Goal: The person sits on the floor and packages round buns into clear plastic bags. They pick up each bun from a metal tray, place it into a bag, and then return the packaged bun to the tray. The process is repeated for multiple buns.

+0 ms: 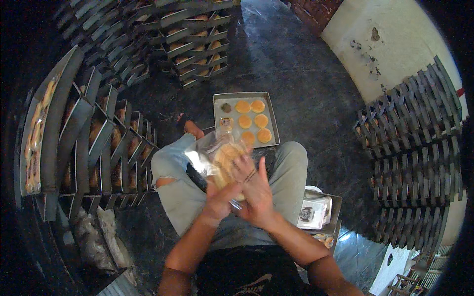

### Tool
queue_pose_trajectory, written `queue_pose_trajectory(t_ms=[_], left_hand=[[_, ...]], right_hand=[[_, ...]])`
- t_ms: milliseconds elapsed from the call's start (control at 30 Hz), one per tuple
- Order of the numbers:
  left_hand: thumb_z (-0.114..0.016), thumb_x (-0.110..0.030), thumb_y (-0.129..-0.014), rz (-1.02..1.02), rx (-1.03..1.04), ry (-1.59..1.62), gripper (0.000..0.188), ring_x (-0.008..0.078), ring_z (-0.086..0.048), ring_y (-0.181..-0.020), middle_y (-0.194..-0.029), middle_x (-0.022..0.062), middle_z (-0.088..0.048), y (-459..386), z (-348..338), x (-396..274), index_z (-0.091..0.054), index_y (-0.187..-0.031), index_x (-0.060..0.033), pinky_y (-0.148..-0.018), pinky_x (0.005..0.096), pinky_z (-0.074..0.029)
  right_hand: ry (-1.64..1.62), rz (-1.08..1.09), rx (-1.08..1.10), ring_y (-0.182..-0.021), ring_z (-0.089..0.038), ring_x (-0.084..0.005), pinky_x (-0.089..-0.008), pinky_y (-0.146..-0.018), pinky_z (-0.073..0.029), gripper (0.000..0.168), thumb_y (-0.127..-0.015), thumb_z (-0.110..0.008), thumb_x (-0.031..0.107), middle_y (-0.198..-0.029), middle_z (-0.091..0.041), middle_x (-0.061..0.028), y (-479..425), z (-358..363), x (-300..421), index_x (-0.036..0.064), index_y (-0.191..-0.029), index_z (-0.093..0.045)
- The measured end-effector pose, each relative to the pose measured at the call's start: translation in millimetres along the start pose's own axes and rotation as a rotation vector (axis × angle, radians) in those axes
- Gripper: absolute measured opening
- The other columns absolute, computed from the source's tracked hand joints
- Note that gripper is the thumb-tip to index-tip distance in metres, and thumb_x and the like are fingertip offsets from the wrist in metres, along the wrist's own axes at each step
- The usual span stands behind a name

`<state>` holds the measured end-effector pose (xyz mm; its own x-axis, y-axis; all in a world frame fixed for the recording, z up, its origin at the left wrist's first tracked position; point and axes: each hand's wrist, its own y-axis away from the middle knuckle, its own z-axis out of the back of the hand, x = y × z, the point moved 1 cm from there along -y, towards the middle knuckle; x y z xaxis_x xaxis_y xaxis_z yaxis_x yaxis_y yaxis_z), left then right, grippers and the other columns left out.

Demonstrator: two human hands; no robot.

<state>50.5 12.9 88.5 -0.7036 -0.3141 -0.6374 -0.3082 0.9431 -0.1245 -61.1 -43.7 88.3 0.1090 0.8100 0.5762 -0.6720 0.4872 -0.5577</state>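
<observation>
A clear plastic bag (202, 162) with light-brown bread (224, 159) in it is held between my two hands above my lap. My left hand (224, 199) grips the bag's near end from the left. Across the right side of the bread lies my right hand (253, 188), thumb raised and fingers blurred by motion. Just beyond, a square metal baking tray (274, 122) rests on the floor with several round golden buns (244, 121) and one dark round piece (226, 107). The bag partly covers the tray's near left corner.
Metal trays of bread are stacked at left (83, 125), at the back (200, 48) and at right (411, 166). Beside my right thigh, a metal tray (335, 201) holds printed plastic bags (311, 214). Plastic sacks (94, 240) lie at lower left.
</observation>
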Motion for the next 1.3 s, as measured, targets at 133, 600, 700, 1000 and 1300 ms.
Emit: queue_pose_trajectory(t_ms=[133, 600, 700, 1000, 1300], left_hand=[[-0.055, -0.037, -0.092, 0.06, -0.073, 0.076, 0.083, 0.0372, -0.034, -0.147, -0.158, 0.024, -0.034, -0.8, 5.4, 2.0, -0.018, -0.158, -0.0018, -0.122, 0.0482, -0.027], [-0.056, -0.048, -0.092, 0.335, -0.546, 0.769, 0.071, 0.0456, -0.05, -0.132, -0.145, 0.026, -0.048, -6.6, 54.5, 55.3, -0.043, -0.141, 0.001, -0.114, 0.058, -0.039], [-0.055, -0.048, -0.092, 0.427, -0.405, 0.805, 0.073, 0.0443, -0.043, -0.139, -0.147, 0.0257, -0.046, -0.8, 28.6, 45.4, -0.041, -0.146, -0.0005, -0.116, 0.0584, -0.036], [-0.049, -0.049, -0.094, 0.392, -0.266, 0.441, 0.071, 0.0431, -0.05, -0.134, -0.142, 0.0262, -0.051, -19.2, 8.7, 64.5, -0.04, -0.146, -0.0008, -0.112, 0.054, -0.043], [-0.045, -0.051, -0.096, 0.543, -0.375, 0.673, 0.068, 0.0405, -0.052, -0.131, -0.142, 0.0231, -0.053, -20.4, 4.2, 68.5, -0.046, -0.141, 0.0002, -0.111, 0.0547, -0.043]], right_hand=[[-0.031, 0.02, -0.022, -0.144, -0.04, -0.0402, -0.0704, -0.117, -0.014, 0.059, -0.076, -0.069, 0.005, -0.151, -0.048, -0.0207, -3.1, -13.9, -0.5, 0.009, -0.134, -0.062], [-0.176, -0.562, 0.302, -0.095, -0.062, -0.0353, -0.0434, -0.087, -0.046, 0.024, -0.074, -0.082, 0.008, -0.108, -0.065, -0.0165, 46.1, 19.9, -9.1, 0.001, -0.091, -0.066], [-0.396, -0.826, 0.321, -0.077, -0.063, -0.0259, -0.0334, -0.067, -0.05, 0.019, -0.076, -0.081, 0.006, -0.089, -0.066, -0.0105, 68.8, 64.5, -32.9, 0.001, -0.09, -0.068], [-0.242, -0.476, 0.159, -0.08, -0.067, -0.0264, -0.0376, -0.066, -0.053, 0.016, -0.079, -0.079, 0.009, -0.094, -0.065, -0.0086, 56.4, 26.7, -19.1, 0.003, -0.09, -0.069], [-0.133, -0.429, 0.239, -0.094, -0.068, -0.0285, -0.0393, -0.078, -0.055, 0.025, -0.089, -0.071, 0.011, -0.117, -0.067, -0.0178, 76.3, 97.2, -65.3, 0.002, -0.112, -0.066]])
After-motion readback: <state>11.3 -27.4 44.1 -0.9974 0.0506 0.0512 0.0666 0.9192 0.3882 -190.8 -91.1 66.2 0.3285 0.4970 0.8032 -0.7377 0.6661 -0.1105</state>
